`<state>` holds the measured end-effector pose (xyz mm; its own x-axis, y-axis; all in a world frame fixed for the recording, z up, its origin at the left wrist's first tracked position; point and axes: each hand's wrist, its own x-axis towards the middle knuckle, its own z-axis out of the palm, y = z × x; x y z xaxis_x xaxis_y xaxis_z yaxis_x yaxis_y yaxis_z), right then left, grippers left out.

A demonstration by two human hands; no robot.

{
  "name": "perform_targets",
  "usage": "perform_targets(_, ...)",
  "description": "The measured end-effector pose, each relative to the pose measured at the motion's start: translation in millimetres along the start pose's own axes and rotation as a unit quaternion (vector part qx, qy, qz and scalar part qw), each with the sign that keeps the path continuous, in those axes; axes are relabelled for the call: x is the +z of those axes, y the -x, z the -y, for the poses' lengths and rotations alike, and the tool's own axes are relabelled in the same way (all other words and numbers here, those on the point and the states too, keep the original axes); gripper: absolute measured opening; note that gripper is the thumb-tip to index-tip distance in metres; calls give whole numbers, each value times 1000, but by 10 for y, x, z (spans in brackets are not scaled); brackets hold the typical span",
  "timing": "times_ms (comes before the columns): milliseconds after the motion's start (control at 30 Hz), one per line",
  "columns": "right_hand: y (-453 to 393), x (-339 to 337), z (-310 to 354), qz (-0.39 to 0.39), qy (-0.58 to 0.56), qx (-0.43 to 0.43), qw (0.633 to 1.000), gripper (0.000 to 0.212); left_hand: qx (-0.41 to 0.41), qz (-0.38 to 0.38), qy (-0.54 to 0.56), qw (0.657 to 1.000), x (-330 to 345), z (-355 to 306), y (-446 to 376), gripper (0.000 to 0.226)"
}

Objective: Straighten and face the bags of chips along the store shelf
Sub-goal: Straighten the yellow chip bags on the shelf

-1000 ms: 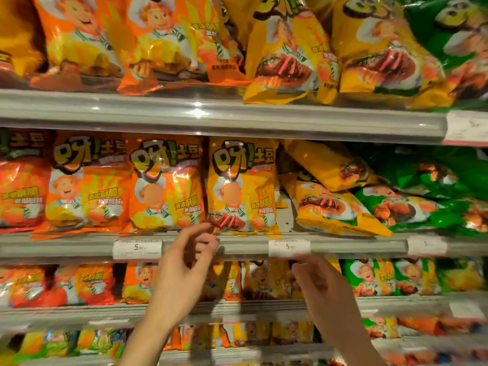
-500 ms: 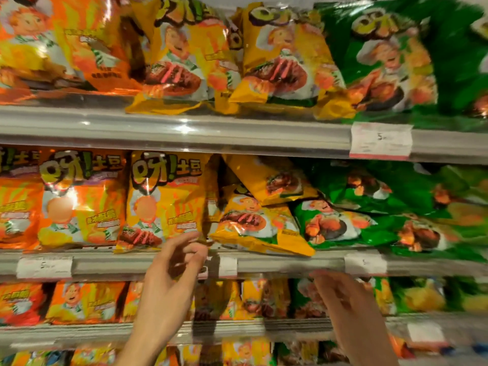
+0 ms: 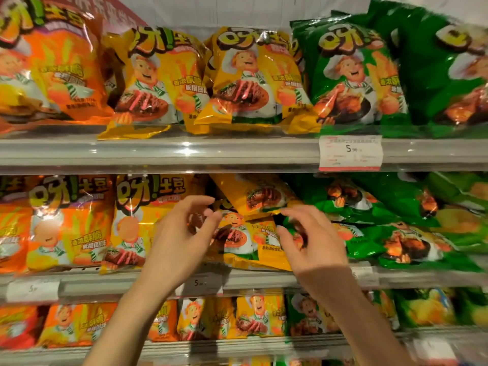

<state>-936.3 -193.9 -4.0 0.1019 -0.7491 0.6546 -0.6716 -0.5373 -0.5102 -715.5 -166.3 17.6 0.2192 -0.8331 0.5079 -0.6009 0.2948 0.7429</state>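
Two yellow chip bags lie toppled in the middle shelf: a lower slumped bag (image 3: 248, 241) and a tilted bag (image 3: 257, 195) lying across its top. My left hand (image 3: 182, 239) is raised in front of the lower bag's left side, fingers spread and loosely curved, holding nothing. My right hand (image 3: 309, 241) hovers at that bag's right side, fingers bent, over the edge of a fallen green bag (image 3: 396, 244). An upright yellow bag (image 3: 137, 220) stands just left of my left hand. I cannot tell whether the fingertips touch the bags.
The top shelf carries upright orange (image 3: 47, 70), yellow (image 3: 158, 80) and green bags (image 3: 353, 75), with a price tag (image 3: 350, 153) on its rail. Orange bags (image 3: 60, 223) stand at the middle left, and several green bags (image 3: 351, 196) lie flat at the right. Smaller bags (image 3: 253, 315) fill the lower shelf.
The view has shifted up and right. Both hands have risen from the shelf rail to the toppled yellow bags, with their fingers spread wider.
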Motion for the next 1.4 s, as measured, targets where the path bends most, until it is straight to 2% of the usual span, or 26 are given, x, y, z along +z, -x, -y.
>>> perform_targets(100, -315, 120, 87, 88, 91, -27, 992, 57, -12, 55, 7, 998, 65, -24, -93, 18)
perform_targets(167, -442, 177, 123, 113, 117, -31, 986, 65, -39, 73, 36, 996, 69, 2, -121, 18)
perform_targets(300, -503, 286, 152, 102, 138, -53, 984, 60, -89, 73, 94, 989, 38, 23, -175, 21)
perform_targets(467, -421, 361, 319, 36, 84, -104, 990, 55, -140, 74, 140, 977, 14, -32, -301, 40)
perform_targets(567, -333, 339, 402, 36, 50, -137, 989, 53, -156, 100, 153, 971, -14, -86, -365, 51)
perform_targets(667, -266, 263, 431, 55, 19, -148, 987, 52, -153, 122, 166, 967, -19, -96, -428, 52)
perform_targets(800, -207, 106, 433, 66, -68, -64, 993, 45, -155, 140, 177, 962, -5, -60, -454, 52)
perform_targets(900, -252, -20, 359, 67, -122, 94, 986, 54, -156, 147, 193, 957, -38, -69, -404, 55)
perform_targets(1000, -326, -120, 330, 137, -130, 208, 960, 68, -165, 157, 209, 951, -106, -29, -346, 51)
perform_targets(1133, -301, -150, 474, 167, -185, 230, 941, 70, -173, 164, 217, 947, -259, 40, -241, 60)
perform_targets(1233, -192, -88, 571, 177, -193, 221, 940, 70, -176, 168, 226, 943, -454, 58, -124, 45)
perform_targets(1267, -151, -57, 609, 180, -202, 218, 938, 74, -177, 170, 215, 945, -527, 77, -89, 47)
perform_targets(1333, -74, 28, 689, 192, -228, 218, 930, 82, -175, 169, 187, 952, -660, 129, -45, 67)
perform_targets(1400, -26, 123, 796, 211, -245, 208, 923, 74, -171, 160, 147, 961, -774, 202, -29, 92)
